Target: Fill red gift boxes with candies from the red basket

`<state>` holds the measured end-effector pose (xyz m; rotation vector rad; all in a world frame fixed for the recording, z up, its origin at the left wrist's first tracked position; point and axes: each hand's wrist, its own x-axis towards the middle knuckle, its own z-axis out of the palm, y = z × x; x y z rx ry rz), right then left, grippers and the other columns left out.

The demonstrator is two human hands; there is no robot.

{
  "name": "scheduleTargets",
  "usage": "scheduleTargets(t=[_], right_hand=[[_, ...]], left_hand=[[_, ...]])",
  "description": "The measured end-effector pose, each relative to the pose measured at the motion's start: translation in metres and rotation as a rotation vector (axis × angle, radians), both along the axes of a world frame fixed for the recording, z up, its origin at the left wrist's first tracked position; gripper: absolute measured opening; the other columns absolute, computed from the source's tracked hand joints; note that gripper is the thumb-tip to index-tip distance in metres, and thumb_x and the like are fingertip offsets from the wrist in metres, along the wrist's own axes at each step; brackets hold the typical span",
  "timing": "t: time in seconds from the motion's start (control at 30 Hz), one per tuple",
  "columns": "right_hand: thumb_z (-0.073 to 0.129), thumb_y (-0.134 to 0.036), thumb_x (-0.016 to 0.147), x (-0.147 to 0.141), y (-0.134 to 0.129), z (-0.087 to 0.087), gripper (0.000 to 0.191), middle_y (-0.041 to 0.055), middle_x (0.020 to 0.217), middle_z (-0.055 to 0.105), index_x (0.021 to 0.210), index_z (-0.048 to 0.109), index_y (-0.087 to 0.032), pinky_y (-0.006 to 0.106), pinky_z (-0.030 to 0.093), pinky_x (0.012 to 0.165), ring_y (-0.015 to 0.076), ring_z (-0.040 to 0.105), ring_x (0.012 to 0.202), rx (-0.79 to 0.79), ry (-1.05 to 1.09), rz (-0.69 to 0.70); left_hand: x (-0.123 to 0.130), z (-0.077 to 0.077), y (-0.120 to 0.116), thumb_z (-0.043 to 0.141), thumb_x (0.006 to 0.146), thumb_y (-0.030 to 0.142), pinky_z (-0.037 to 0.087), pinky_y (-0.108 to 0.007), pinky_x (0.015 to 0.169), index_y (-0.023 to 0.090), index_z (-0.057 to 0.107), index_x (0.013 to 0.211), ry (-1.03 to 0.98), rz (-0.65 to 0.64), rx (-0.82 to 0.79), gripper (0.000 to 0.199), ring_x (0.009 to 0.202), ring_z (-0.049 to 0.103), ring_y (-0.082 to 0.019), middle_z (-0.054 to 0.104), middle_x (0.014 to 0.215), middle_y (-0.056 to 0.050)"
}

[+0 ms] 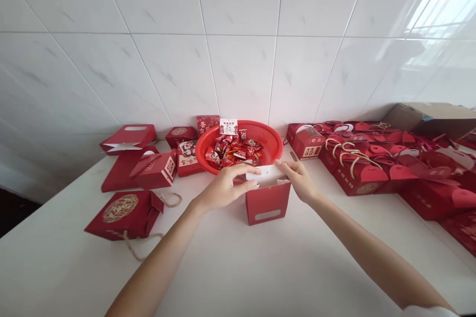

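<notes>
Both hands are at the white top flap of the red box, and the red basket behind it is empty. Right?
No, the basket isn't empty. The head view shows the red basket holding a pile of small wrapped packets. The rest stands: left hand and right hand are at the white top flap of the red box.

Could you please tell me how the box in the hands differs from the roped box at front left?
The held box stands upright; the roped box lies down. The held box shows a pale strip; the roped box shows a round gold emblem. Both are red.
</notes>
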<state>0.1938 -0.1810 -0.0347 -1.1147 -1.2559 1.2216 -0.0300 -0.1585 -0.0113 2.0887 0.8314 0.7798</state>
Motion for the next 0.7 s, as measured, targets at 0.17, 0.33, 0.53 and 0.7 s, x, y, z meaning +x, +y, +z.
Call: scheduleTargets(t=[0.17, 0.33, 0.53, 0.7], right_hand=[[0.071, -0.069, 0.074, 0.006, 0.009, -0.003, 0.053, 0.0007, 0.06, 0.057, 0.063, 0.062, -0.018, 0.026, 0.039, 0.051, 0.0127, 0.049, 0.055, -0.005, -0.007, 0.043], [0.07, -0.068, 0.076, 0.018, 0.04, 0.008, 0.051, 0.005, 0.068, 0.067, 0.07, 0.069, -0.017, 0.031, 0.05, 0.064, 0.016, 0.059, 0.061, 0.103, 0.037, -0.001], [0.078, -0.056, 0.068, 0.013, 0.089, 0.021, 0.039, 0.0075, 0.072, 0.072, 0.068, 0.069, -0.018, 0.03, 0.053, 0.066, 0.0168, 0.064, 0.063, 0.136, 0.071, -0.052], [0.076, -0.045, 0.065, -0.009, 0.12, 0.006, 0.029, 0.0046, 0.069, 0.071, 0.064, 0.064, -0.019, 0.03, 0.052, 0.063, 0.0165, 0.063, 0.062, 0.107, 0.029, 0.014]], left_hand=[[-0.001, 0.0, 0.002, 0.068, 0.087, 0.039, 0.052, -0.034, 0.097, 0.023, 0.071, 0.112, -0.002, -0.017, -0.156, 0.03, 0.109, 0.066, -0.025, 0.07, 0.121, -0.006], [-0.007, 0.004, -0.003, 0.064, 0.091, 0.043, 0.051, -0.034, 0.099, 0.026, 0.075, 0.104, 0.01, -0.086, -0.152, 0.025, 0.126, 0.058, -0.027, 0.062, 0.134, -0.008], [-0.019, 0.026, 0.023, 0.063, 0.089, 0.052, 0.053, -0.039, 0.097, 0.024, 0.077, 0.1, -0.117, 0.049, -0.099, 0.033, 0.122, 0.062, -0.03, 0.069, 0.127, -0.011], [-0.034, 0.009, 0.099, 0.079, 0.064, 0.059, 0.054, -0.036, 0.084, 0.023, 0.075, 0.093, 0.329, 0.327, -0.093, 0.046, 0.092, 0.072, -0.031, 0.078, 0.096, -0.009]])
